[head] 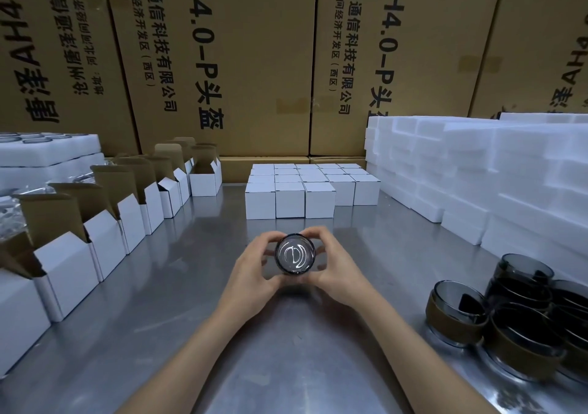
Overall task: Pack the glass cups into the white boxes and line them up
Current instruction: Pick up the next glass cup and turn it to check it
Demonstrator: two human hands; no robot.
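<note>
The dark smoked-glass cup (295, 254) lies on its side, long axis aimed at the camera, one shiny round end facing the viewer. The left hand (254, 268) and right hand (334, 262) cup it from both sides above the grey metal table (197, 302), before closed white cardboard boxes (288, 198).

I stand in a packing warehouse: printed brown shipping cartons (254, 57) wall my steel table (197, 286), crowded with foam blocks (461, 171) and white boxes (289, 198).
</note>
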